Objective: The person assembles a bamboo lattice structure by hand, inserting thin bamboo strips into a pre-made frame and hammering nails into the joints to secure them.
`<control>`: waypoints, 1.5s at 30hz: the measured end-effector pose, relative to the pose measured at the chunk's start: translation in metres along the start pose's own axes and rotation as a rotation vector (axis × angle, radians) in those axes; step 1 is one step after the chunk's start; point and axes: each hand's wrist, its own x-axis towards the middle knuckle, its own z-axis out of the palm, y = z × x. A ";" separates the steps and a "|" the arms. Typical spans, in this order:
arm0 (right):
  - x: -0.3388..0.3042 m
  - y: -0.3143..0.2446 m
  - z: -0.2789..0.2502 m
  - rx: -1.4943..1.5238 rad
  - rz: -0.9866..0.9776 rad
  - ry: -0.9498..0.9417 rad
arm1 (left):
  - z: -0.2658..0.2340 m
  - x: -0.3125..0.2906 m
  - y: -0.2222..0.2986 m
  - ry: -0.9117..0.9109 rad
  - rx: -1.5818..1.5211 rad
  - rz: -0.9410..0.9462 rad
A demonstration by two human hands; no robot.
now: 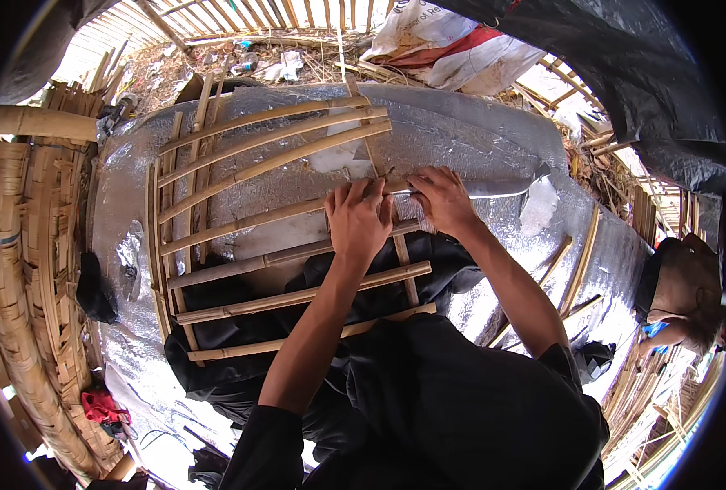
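A bamboo lattice frame (265,264) lies in front of me, partly over my black-clothed legs. Several split slats run across it, resting on thinner crosspieces at either end. My left hand (358,219) is closed over one bamboo slat (257,223) near its right end, with the fingers bent down around it. Just to the right, my right hand (443,200) pinches the tip of that same slat, beside the right-hand crosspiece (404,260). The fingers cover part of this joint, so any tie there cannot be made out.
A silver foil sheet (477,135) covers the ground. Loose bamboo strips (579,260) lie at the right, near another person (683,286). Thick bamboo pieces (44,269) stand at the left. A white and red sack (453,49) lies at the far side, and dark plastic (624,73) hangs overhead.
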 end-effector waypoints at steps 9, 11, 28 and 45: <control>0.006 -0.008 -0.017 0.101 0.054 0.130 | 0.002 -0.002 -0.004 -0.010 0.026 -0.031; 0.002 -0.003 -0.037 0.095 0.100 0.268 | 0.001 -0.002 -0.002 -0.008 0.007 -0.040; -0.105 -0.022 -0.056 0.013 0.279 0.080 | 0.000 0.003 -0.001 0.067 -0.018 -0.086; 0.175 -0.212 0.049 0.260 -0.626 -0.249 | 0.032 -0.016 -0.020 -0.035 0.091 0.111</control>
